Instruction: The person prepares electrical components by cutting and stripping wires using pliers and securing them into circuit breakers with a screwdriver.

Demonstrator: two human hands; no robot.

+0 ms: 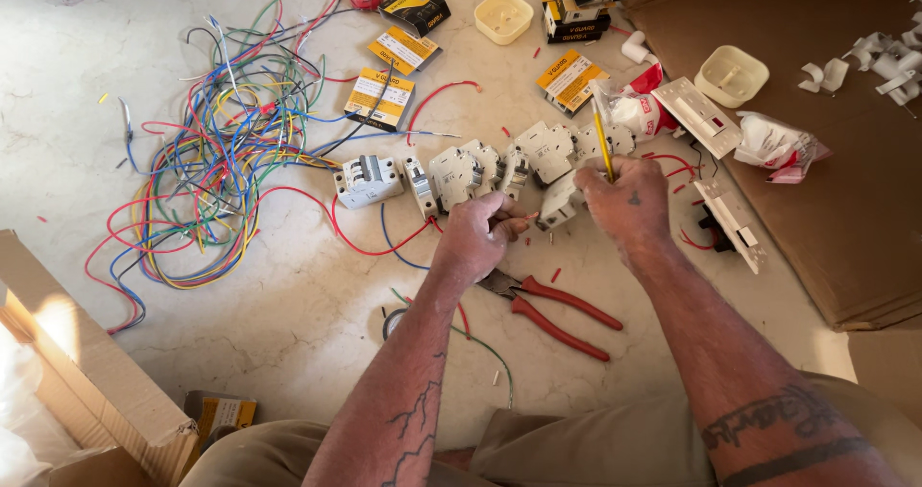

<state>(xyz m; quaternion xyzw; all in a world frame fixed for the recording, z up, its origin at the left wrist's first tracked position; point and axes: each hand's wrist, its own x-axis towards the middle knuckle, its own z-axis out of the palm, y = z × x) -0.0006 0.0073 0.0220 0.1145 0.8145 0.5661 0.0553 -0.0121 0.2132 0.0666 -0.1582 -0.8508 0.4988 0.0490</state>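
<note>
The white breaker (560, 199) sits between the two hands, touching both, its long side running roughly from one hand to the other. The right hand (629, 199) is closed around a yellow screwdriver (602, 136) that stands nearly upright above the breaker, while the left hand (477, 232) pinches the breaker's near end with curled fingers; red pliers (557, 309) lie just below the left hand

Both bare forearms reached forward, tattooed along their length. The left hand (475, 235) curled loosely, fingers (509, 226) bent inward toward the right. The right hand (626, 202) was closed in a fist, knuckles up.
</note>
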